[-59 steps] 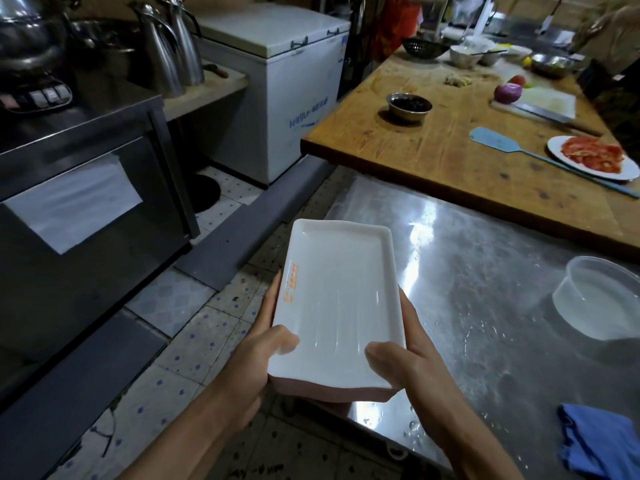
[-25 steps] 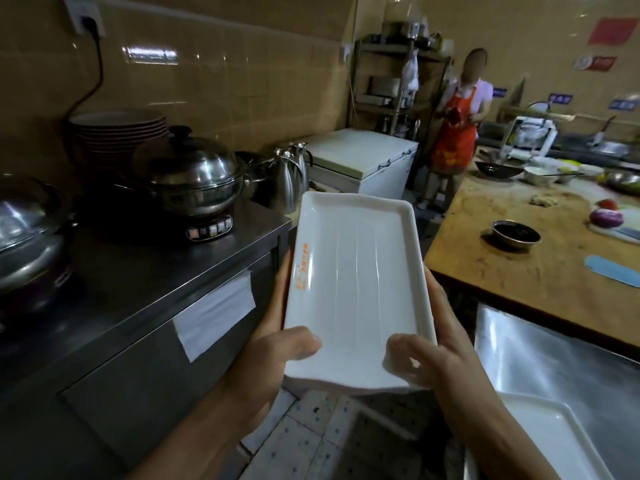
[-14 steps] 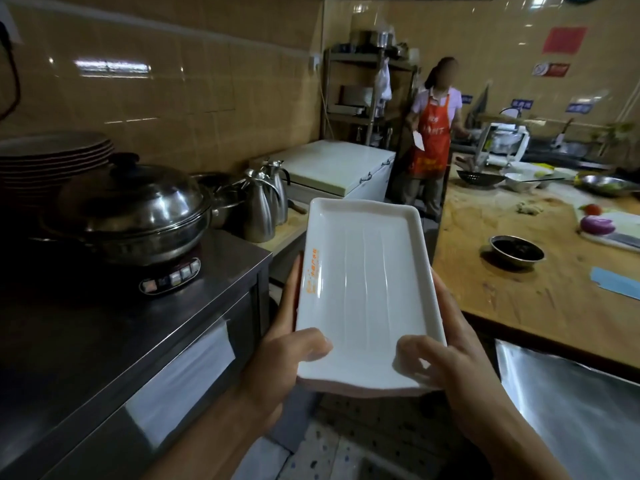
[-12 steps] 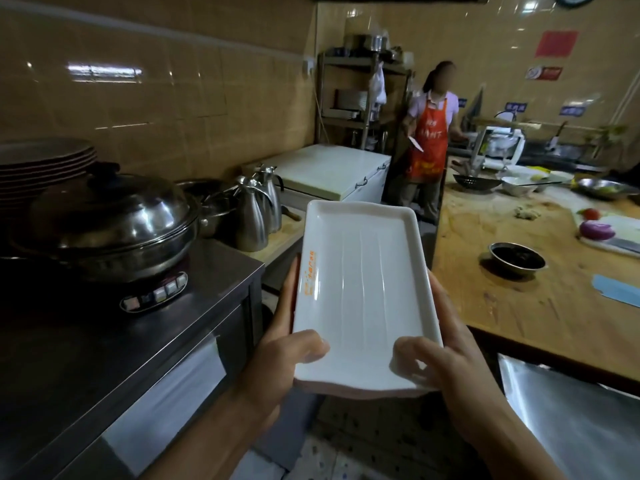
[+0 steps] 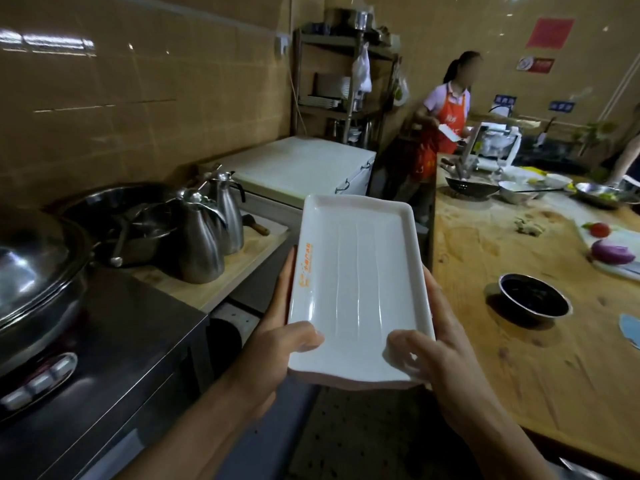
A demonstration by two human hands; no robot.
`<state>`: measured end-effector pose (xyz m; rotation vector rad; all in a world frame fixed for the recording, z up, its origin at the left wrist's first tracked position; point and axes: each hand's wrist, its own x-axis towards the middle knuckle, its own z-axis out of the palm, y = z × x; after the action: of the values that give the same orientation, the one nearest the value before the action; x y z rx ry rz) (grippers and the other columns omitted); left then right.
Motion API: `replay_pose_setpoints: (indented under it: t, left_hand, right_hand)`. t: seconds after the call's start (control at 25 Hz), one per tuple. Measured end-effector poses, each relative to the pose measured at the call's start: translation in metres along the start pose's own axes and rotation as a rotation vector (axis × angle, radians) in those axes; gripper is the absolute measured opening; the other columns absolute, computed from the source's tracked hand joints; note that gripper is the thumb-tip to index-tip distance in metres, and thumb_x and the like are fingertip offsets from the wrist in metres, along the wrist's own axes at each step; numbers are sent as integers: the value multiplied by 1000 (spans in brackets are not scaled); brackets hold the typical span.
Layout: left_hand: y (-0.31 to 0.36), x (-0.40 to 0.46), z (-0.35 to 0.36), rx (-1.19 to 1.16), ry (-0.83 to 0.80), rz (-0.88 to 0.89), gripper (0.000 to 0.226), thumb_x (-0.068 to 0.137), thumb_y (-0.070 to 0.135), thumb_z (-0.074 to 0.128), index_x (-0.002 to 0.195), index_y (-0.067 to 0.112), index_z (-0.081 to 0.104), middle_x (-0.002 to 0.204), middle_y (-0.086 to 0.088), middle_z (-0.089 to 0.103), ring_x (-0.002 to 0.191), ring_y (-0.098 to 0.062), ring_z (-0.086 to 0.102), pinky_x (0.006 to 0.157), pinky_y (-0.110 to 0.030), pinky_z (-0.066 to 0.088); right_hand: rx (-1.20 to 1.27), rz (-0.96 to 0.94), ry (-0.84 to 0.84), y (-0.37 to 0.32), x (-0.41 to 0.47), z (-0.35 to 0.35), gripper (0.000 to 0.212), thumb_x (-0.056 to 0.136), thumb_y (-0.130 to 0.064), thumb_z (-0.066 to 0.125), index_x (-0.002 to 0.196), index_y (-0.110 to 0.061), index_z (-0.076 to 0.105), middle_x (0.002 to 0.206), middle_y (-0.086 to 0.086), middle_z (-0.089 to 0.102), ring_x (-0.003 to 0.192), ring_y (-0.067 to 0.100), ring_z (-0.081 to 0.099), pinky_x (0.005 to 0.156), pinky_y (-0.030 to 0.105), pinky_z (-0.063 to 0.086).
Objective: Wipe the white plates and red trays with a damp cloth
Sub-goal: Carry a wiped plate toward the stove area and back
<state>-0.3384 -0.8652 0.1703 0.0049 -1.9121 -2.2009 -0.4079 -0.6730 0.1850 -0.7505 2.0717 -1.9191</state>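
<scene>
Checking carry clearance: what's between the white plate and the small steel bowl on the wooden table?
Head view: bare wooden table between white plate and steel bowl.

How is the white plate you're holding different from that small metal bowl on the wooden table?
The white plate is rectangular and shallow, with orange print along one edge; the metal bowl is round, deeper and plain. The plate looks empty, while the bowl holds something dark. The plate is carried in the air by the left hand and right hand; the bowl rests on the wooden table. Both sit open side up.
</scene>
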Motion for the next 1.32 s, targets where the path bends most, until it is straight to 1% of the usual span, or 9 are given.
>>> replay_pose_setpoints:
  t: [0.08,0.24,0.36,0.56,0.8,0.96,1.04,1.2,1.32]
  left_hand:
    - [-11,48,-10,-9,-18,-2,90,64,10,55,143,44,27,114,18,65,100,-6,65,72,-19,54]
    - [-21,148,-29,-4,-87,36,92,64,6,54,142,47,26,118,18,63,103,-6,63,73,-20,54]
    - [-24,227,-34,-20,-161,26,92,64,6,54,142,46,27,121,15,63,105,-8,63,74,-19,53]
    - [-41,343,-32,-44,-214,-34,92,63,6,54,138,53,28,121,18,62,104,-8,64,73,-20,54]
    - [-74,516,-14,-54,-180,-37,90,62,9,58,135,56,31,123,16,62,109,-13,62,79,-28,54]
    - [-78,625,2,-53,-160,-31,88,62,8,57,132,57,34,121,17,62,110,-12,61,83,-31,54]
    - [-82,677,7,-58,-153,-37,87,62,8,56,130,58,34,120,17,63,109,-11,62,83,-32,54]
    - [-100,774,7,-50,-162,-46,86,65,9,55,130,60,33,121,19,61,108,-9,62,80,-30,55]
    - [-120,848,1,-61,-154,-45,84,67,12,57,130,62,32,124,18,59,110,-11,61,86,-35,55]
  right_hand:
    - [-9,4,25,15,43,-6,89,61,-17,63,126,-68,29,93,-30,57,84,1,64,62,24,55]
    - [-15,15,109,33,127,-20,89,61,-18,64,123,-71,29,94,-34,56,88,8,64,63,26,56]
    - [-23,19,182,44,192,-41,89,62,-17,63,123,-72,29,93,-37,56,87,4,63,63,26,57]
    - [-34,27,199,67,291,-80,90,62,-13,63,125,-70,30,94,-36,57,85,0,63,62,23,55]
    - [-54,-17,208,114,445,-156,86,62,-9,57,129,-59,36,99,-28,62,85,-1,64,57,21,54]
    - [-54,2,189,125,545,-210,88,59,-12,58,126,-64,36,105,-27,61,88,0,64,57,18,53]
    - [-63,9,187,131,593,-232,88,58,-14,59,126,-64,35,105,-29,60,89,-3,62,57,15,52]
    - [-67,32,185,150,679,-266,89,58,-14,60,128,-63,34,102,-26,61,86,0,64,58,17,52]
    - [-52,48,207,168,744,-285,88,58,-15,60,129,-62,34,101,-24,62,84,0,64,57,15,51]
